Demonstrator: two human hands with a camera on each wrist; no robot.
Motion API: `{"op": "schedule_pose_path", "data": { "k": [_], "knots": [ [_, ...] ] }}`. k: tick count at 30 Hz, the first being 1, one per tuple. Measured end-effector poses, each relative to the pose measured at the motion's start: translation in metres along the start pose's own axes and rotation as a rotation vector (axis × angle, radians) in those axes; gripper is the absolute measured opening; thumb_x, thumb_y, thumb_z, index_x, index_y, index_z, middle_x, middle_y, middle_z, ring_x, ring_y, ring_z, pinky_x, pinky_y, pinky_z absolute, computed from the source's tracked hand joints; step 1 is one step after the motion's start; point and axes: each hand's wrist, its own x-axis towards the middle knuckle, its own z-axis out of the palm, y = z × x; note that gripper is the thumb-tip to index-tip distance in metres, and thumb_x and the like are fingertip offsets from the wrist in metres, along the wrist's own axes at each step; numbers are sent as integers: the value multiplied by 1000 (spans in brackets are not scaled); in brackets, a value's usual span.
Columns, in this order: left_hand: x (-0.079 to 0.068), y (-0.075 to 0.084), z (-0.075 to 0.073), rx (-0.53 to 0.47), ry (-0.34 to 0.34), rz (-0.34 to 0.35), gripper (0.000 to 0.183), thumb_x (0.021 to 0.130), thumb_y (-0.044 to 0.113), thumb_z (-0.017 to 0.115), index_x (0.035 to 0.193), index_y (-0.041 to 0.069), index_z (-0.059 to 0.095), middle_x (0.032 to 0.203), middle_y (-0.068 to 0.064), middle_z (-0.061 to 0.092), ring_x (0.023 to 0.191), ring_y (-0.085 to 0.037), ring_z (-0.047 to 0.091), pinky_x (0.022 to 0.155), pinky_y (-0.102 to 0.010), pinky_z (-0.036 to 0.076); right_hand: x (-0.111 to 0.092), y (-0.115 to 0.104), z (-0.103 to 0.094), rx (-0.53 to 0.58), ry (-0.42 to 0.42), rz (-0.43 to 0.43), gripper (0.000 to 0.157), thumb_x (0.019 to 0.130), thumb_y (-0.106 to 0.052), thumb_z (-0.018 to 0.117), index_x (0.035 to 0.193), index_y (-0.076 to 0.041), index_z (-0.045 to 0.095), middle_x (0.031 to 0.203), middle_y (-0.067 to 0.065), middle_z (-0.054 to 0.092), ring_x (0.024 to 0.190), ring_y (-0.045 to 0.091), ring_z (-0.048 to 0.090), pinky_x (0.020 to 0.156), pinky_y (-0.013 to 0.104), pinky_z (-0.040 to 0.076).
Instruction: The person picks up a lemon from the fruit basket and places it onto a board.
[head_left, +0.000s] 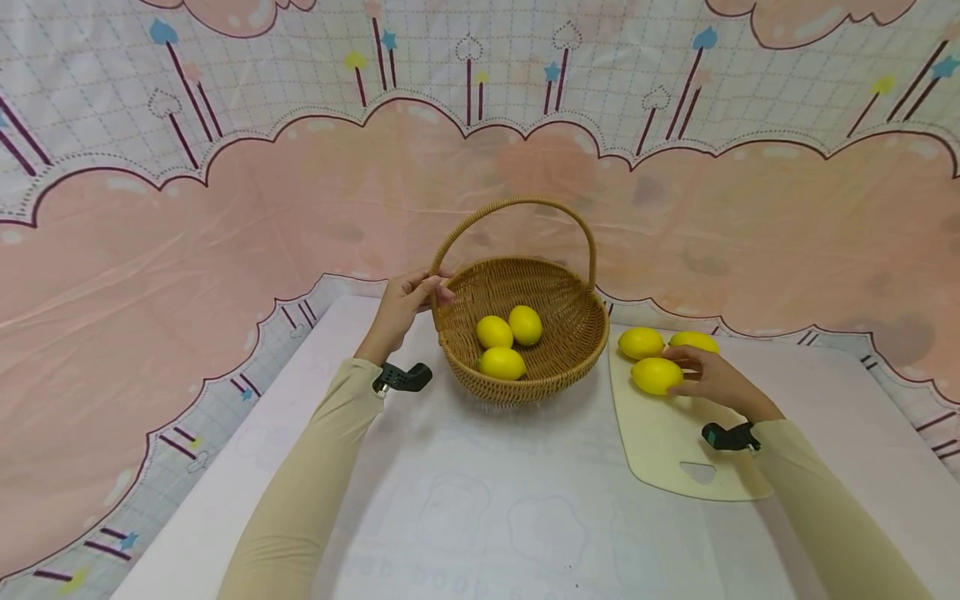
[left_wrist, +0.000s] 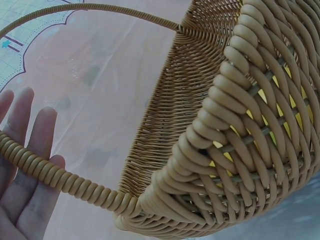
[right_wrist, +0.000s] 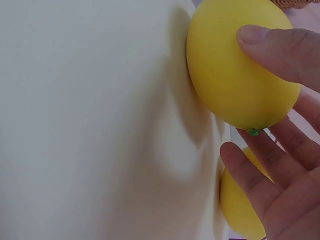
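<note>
In the head view, the left arm reaches forward and its hand, the left hand (head_left: pixel 403 307), holds the handle (head_left: pixel 533 201) of a wicker basket (head_left: pixel 525 279) near its left foot. The right arm angles inward, and the right hand (head_left: pixel 712 379) pinches the front lemon (head_left: pixel 657 377) at its right end. That lemon is at the cutting board (head_left: pixel 660 446), its long axis about left to right, with two more lemons (head_left: pixel 641 342) behind it. Three lemons (head_left: pixel 502 364) lie in the basket. The surface (head_left: pixel 465 500) carries pale printed lettering, too faint to read.

In the left wrist view, the handle crosses the left hand's fingers (left_wrist: pixel 42 132), which are nearly straight behind it; the thumb is out of view.

In the right wrist view, the thumb (right_wrist: pixel 280 50) presses one side of the lemon, with fingers behind it. A green tip (right_wrist: pixel 254 132) marks its lower end, toward the palm. Another lemon shows behind the fingers.
</note>
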Motion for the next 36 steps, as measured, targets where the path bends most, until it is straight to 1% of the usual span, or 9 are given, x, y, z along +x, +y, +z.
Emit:
{"op": "schedule_pose_path", "data": {
  "k": [6,9,15,21,25,28,31,33,36],
  "knots": [
    [0,1,0,2,2,3,33,99,23,47,118,-3,58,73,13,67,76,-4,67,83,-28,56,0,-1,0,9,0,2,58,85,-16,69,130,10,44,138,30,38,122,49,45,99,51,41],
    [0,0,0,-3,5,1,31,99,22,47,116,-1,59,73,12,67,75,-4,67,83,-28,56,0,-1,-1,18,-6,-2,58,85,-15,69,131,10,43,139,31,37,123,49,44,99,52,40],
    [0,-1,0,1,4,-6,33,99,23,47,118,-3,58,73,13,67,76,-4,67,80,-24,55,0,1,-1,6,-8,-21,58,86,-15,68,132,9,42,138,30,38,122,49,44,98,49,42],
    [0,0,-1,-4,-3,-15,33,99,22,47,118,-2,58,74,13,68,76,-4,67,80,-23,55,-1,1,-4,19,-17,-14,58,86,-16,68,133,7,42,138,28,40,124,47,43,99,44,44],
    [1,0,-1,-15,-11,-16,34,99,21,46,120,-4,57,74,13,68,76,-4,67,80,-22,55,-3,-2,-9,7,-12,-38,56,86,-14,68,132,9,43,135,29,44,121,48,46,98,47,44],
    [0,1,-1,-18,-7,-17,35,99,21,46,120,-4,56,74,13,68,76,-4,67,80,-22,55,-3,-5,-14,-2,-8,-59,55,86,-12,68,130,9,44,132,29,47,119,48,48,97,50,42],
    [0,2,-1,-10,-3,-16,35,99,23,47,119,-4,57,74,13,68,77,-4,67,80,-23,55,-4,-9,-21,-13,-7,-59,54,86,-12,68,130,8,44,131,28,48,119,47,48,98,52,42],
    [-1,2,0,-5,-2,-15,35,99,23,47,119,-4,57,74,13,68,77,-4,67,81,-24,55,-4,-15,-27,-26,-12,-57,55,86,-11,68,131,8,43,131,28,48,120,48,48,97,52,41],
    [-1,2,-1,5,-6,-14,36,99,24,47,120,-4,56,74,14,67,77,-4,67,81,-25,55,-3,-31,-37,-67,-10,-58,55,85,-8,68,131,7,43,131,29,47,119,48,48,97,52,41]
  ]
}}
